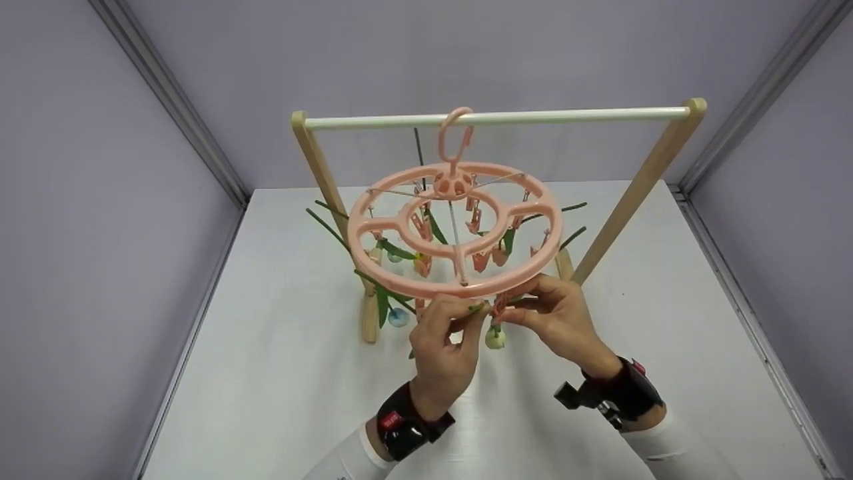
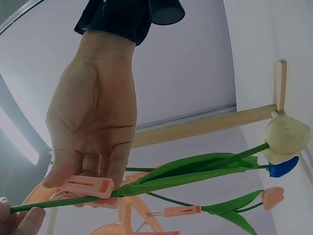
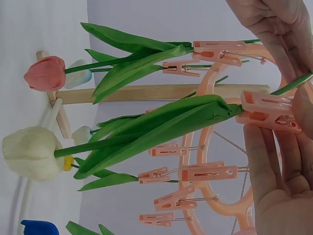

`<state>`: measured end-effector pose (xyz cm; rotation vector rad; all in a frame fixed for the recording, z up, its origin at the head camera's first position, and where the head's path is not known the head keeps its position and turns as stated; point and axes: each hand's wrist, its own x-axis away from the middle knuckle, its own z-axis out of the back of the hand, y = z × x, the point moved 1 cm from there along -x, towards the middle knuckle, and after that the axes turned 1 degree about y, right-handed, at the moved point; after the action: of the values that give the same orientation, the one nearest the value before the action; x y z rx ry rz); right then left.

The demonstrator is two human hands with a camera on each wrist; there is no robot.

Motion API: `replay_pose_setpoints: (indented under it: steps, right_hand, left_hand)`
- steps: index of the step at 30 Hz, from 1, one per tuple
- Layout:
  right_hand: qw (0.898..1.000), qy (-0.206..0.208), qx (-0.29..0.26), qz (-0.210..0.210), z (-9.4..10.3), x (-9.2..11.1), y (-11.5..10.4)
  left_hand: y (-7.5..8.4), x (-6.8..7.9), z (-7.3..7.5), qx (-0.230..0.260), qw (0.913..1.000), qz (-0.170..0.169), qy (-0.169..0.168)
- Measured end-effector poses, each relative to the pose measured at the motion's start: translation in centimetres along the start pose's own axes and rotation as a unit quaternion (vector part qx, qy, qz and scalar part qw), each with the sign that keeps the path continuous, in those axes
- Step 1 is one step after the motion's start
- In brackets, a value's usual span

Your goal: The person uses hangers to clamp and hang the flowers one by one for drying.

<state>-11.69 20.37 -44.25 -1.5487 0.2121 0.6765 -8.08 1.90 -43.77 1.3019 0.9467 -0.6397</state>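
My left hand [image 1: 445,353] pinches the end of a green stem that belongs to an artificial white tulip [image 1: 495,338]. My right hand [image 1: 563,323] pinches a pink clothespin [image 3: 269,110] between thumb and fingers, at the front rim of a round pink clip hanger [image 1: 426,289]. The clothespin sits around the tulip's stem [image 2: 63,201], just beyond the leaves [image 3: 161,129]. In the right wrist view the white bloom [image 3: 32,152] points away from both hands. Whether the clothespin's jaws are pressed apart cannot be told.
The hanger hooks over a white rail [image 1: 566,117] on a wooden stand [image 1: 630,193]. Other tulips hang in clips around it, among them a pink one [image 3: 45,73], a light blue one [image 1: 398,317] and a blue one [image 2: 283,167]. Below lies a white tabletop [image 1: 280,373].
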Motion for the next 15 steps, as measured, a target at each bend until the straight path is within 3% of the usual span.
replay_pose_setpoints:
  steps: [6, 15]
  right_hand:
    - [0.999, -0.005, 0.034, 0.003, 0.00, 0.03, -0.16]
    - [0.999, -0.004, 0.036, 0.022, 0.38, 0.16, 0.20]
  left_hand:
    - [0.05, -0.10, 0.02, 0.000, 1.0000, 0.007, 0.005]
    - [-0.09, -0.19, 0.05, 0.009, 0.9999, 0.011, -0.003]
